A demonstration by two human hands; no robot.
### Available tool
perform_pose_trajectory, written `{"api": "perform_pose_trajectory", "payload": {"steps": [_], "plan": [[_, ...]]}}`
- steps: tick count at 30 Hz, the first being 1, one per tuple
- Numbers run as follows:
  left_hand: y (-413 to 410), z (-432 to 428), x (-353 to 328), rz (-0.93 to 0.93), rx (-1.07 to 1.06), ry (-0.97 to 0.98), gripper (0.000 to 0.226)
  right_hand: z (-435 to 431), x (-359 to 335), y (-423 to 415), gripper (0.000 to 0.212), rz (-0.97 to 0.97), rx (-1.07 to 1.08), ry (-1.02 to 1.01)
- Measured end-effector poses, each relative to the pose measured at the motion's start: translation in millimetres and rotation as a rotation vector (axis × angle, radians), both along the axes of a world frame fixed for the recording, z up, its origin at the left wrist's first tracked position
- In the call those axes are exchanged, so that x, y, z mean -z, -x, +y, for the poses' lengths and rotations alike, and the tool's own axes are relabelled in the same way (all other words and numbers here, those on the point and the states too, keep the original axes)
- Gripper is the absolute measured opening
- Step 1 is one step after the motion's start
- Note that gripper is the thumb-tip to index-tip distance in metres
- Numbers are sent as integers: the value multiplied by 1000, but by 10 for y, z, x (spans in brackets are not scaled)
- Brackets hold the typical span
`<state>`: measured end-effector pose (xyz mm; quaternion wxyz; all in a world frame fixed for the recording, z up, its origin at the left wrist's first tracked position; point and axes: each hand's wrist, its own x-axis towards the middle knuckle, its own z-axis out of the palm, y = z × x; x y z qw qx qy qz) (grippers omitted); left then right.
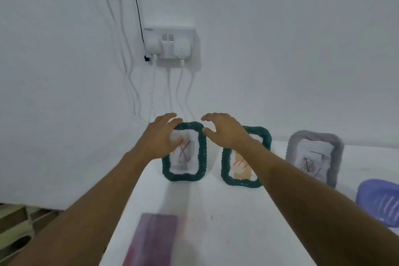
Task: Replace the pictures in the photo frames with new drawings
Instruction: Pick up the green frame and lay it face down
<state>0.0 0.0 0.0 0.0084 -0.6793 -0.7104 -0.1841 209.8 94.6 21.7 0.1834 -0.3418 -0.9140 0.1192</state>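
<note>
Three crocheted photo frames lean against the white wall at the back of the table. The left green frame [200, 153] holds a paper with red crossed lines. My left hand [160, 136] hovers over its upper left corner, fingers loosely spread, the thumb in front of the picture. My right hand [224, 130] is just right of that frame's top, fingers spread and holding nothing; its wrist covers part of the middle green frame [226, 173], which shows a tan strip with red marks. A grey frame [336, 147] with a dark scribble stands further right.
The white table [216, 211] has its left edge near my left forearm. A purple-red flat sheet or folder [155, 239] lies at the front. A blue plastic basket [380, 201] sits at the right edge. A wall socket [170, 43] with plugs and hanging cables is above the frames.
</note>
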Motion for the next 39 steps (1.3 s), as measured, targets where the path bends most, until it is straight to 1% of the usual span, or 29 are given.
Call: {"api": "perform_pose_trajectory", "payload": {"steps": [2, 4, 7, 10, 13, 15, 18, 21, 25, 27, 29, 30, 33, 34, 36, 38, 39], "plan": [[78, -57, 78, -69, 6, -57, 59, -7, 65, 104, 37, 56, -13, 25], [141, -124, 225, -160, 6, -48, 59, -42, 149, 184, 31, 96, -1, 71], [211, -157, 423, -354, 13, -45, 58, -31, 282, 247, 24, 161, 17, 144], [193, -235, 577, -490, 11, -44, 46, -50, 352, 250, 24, 235, 43, 212], [113, -321, 712, -569, -18, -43, 39, -118, 396, 194, 27, 336, 78, 306], [39, -385, 735, -600, -16, -73, 39, -201, 410, 103, 28, 419, 94, 377], [-82, -507, 711, -646, 42, -123, 41, -328, 406, -115, 29, 534, 113, 468], [-259, -639, 677, -735, 117, -131, 40, -446, 387, -390, 26, 654, 59, 590], [-577, -763, 575, -935, 182, -61, 38, -570, 379, -761, 24, 788, 12, 727], [-717, -803, 511, -1015, 203, -12, 36, -587, 366, -943, 24, 818, -24, 791], [-826, -814, 505, -995, 223, 26, 37, -609, 342, -1101, 23, 823, -20, 840], [-870, -812, 533, -910, 225, 19, 38, -627, 336, -1167, 23, 821, 1, 843], [-1055, -823, 674, -527, 186, -102, 41, -696, 342, -1324, 23, 831, 73, 829], [-1170, -857, 685, -467, 186, -136, 42, -719, 339, -1370, 24, 849, 89, 835], [-1460, -951, 656, -439, 278, -132, 49, -760, 322, -1451, 24, 880, 120, 848], [-1751, -1025, 640, -428, 382, -63, 59, -802, 307, -1514, 21, 877, 153, 851], [-1866, -1047, 651, -417, 397, -26, 64, -825, 301, -1540, 19, 867, 166, 851]]}}
